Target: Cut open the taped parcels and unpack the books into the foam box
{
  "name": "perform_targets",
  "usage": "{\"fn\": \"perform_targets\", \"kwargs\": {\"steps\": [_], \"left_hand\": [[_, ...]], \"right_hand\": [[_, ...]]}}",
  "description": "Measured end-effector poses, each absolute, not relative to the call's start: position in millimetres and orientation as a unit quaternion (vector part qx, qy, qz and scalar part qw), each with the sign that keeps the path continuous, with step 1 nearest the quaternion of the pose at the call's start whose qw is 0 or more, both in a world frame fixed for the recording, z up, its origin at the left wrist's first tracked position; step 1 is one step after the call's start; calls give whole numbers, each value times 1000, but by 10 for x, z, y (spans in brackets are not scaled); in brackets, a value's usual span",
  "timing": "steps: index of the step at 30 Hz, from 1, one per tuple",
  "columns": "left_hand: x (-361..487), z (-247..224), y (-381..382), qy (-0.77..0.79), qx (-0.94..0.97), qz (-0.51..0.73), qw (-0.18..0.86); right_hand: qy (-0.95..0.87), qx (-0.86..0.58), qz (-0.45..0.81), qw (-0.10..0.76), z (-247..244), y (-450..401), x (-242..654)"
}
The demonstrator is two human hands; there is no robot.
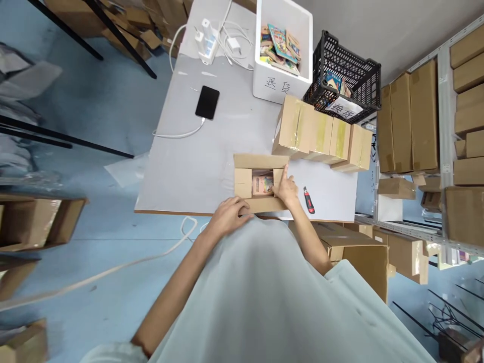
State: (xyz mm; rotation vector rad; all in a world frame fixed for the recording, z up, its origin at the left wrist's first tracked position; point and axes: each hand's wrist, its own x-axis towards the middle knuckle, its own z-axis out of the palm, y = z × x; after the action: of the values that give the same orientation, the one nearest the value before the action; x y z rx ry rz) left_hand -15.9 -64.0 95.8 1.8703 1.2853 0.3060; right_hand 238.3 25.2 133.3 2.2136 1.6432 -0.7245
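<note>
A small cardboard box [243,182] lies at the table's near edge with its flaps folded outward. Through its opening shows a pink printed item [262,185], perhaps a book or pack; I cannot make out which. My left hand [230,216] is closed at the box's near left corner, fingers bent over the near flap and thumb below. On the other side, my right hand [287,189] grips the right side, its index finger stretched toward the far corner and its thumb by the inner flap. A red and black utility knife [309,200] rests to the right of that hand.
Taped cardboard boxes [321,133] form a row behind the right hand. Farther back are a white foam bin [278,83] of booklets and a black crate [351,70]. A phone [207,102] on a cable and a power strip [208,43] lie on the table [177,171].
</note>
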Motion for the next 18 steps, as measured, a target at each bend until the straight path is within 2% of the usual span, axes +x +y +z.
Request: {"fn": "perform_targets", "kwargs": {"steps": [5,8,14,18], "left_hand": [[177,1147,-269,494,757,136,406],[346,1157,-124,485,762,90,419],[502,1137,-140,496,783,-63,370],[492,1241,-313,518,799,-78,295]], "right_hand": [[601,741,-295,48,1368,45,2790],[610,734,-298,-7,1353,-65,3022],[527,800,-285,6,1215,-159,3191],[518,797,-307,-36,1115,-280,3209]]}}
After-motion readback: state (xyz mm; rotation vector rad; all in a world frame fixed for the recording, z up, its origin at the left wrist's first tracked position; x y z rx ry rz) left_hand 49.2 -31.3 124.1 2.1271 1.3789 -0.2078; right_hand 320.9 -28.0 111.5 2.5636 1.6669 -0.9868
